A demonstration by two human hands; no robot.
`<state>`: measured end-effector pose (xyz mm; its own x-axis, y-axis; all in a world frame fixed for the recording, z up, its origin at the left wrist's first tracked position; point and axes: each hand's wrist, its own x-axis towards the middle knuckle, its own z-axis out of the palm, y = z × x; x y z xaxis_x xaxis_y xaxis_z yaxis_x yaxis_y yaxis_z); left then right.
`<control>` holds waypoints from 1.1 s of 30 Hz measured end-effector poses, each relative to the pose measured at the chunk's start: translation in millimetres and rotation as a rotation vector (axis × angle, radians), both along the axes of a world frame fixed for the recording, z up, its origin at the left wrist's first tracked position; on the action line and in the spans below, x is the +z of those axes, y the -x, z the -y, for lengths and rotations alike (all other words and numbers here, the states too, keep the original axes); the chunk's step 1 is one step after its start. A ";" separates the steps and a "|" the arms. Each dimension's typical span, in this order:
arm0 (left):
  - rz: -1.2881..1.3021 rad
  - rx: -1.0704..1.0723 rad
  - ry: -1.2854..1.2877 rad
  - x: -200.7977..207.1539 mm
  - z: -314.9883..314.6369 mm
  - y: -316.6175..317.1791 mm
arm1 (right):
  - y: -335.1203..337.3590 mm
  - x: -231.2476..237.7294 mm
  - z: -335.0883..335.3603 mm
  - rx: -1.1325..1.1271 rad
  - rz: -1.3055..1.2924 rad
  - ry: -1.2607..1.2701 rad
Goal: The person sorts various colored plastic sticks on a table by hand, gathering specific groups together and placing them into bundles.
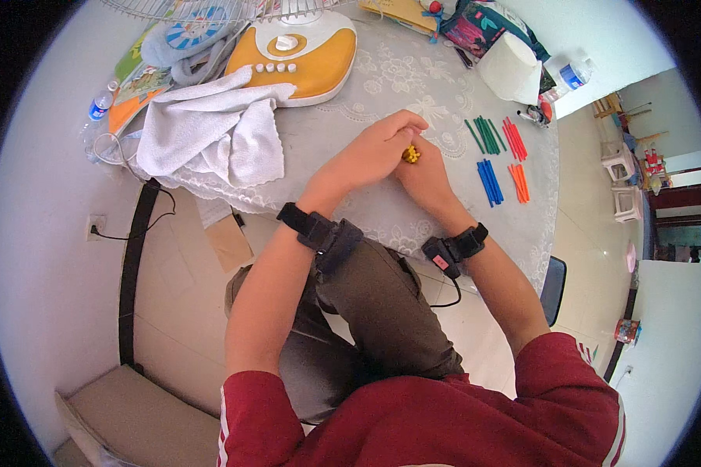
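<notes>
Above the table's near side, my two hands meet. Yellow sticks are bunched between them, and only their ends show, pointing toward me. My right hand is closed around the bunch. My left hand presses against it from the left, its fingers bent over the far side; their tips are partly hidden. To the right of my hands, sticks lie sorted by colour on the cloth: green sticks, red sticks, blue sticks and orange sticks.
A lace-patterned cloth covers the table. At the left lie a white towel and a yellow fan base. A paper roll, a plastic bottle and a dark patterned bag stand at the far right.
</notes>
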<state>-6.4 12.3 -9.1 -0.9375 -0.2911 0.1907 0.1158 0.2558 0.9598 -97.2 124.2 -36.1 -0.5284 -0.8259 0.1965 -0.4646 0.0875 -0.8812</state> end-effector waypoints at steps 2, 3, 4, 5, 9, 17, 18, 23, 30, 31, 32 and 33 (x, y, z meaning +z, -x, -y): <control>0.026 -0.048 -0.043 2.8 3.9 -2.7 | -2.7 -1.1 0.7 -0.004 0.014 0.048; 0.026 -0.047 -0.044 5.5 3.4 -3.6 | -4.1 -0.5 0.5 -0.009 0.027 0.095; 0.004 -0.065 -0.117 7.9 2.3 -4.9 | -6.5 -0.6 0.8 -0.009 0.027 0.093; -0.018 -0.082 -0.190 10.2 1.1 -6.2 | -9.4 -1.1 0.9 -0.042 0.036 0.160; 0.049 -0.120 -0.256 13.2 4.0 -10.6 | -4.9 0.2 -7.4 -0.025 0.028 0.056; 0.116 0.020 -0.437 21.7 9.5 -3.9 | 2.6 0.5 -9.3 0.104 0.058 0.084; 0.110 0.020 -0.430 20.5 12.0 -2.6 | 6.3 -0.7 -6.3 0.169 0.005 0.050; 0.188 0.051 -0.408 7.1 15.7 -1.2 | 13.0 -2.8 -6.9 0.247 0.046 -0.027; 0.062 0.074 -0.213 8.5 14.6 -10.6 | 34.0 43.5 14.7 0.283 -0.025 -0.272; 0.045 0.084 -0.200 5.3 15.1 -13.7 | 49.6 46.7 24.3 0.291 -0.043 -0.259; 0.063 0.155 0.002 -1.2 12.2 -22.4 | 65.7 48.0 33.8 0.366 -0.299 -0.396; 0.071 0.242 0.212 -4.4 17.8 -23.4 | 87.2 54.3 51.5 0.436 -0.575 -0.519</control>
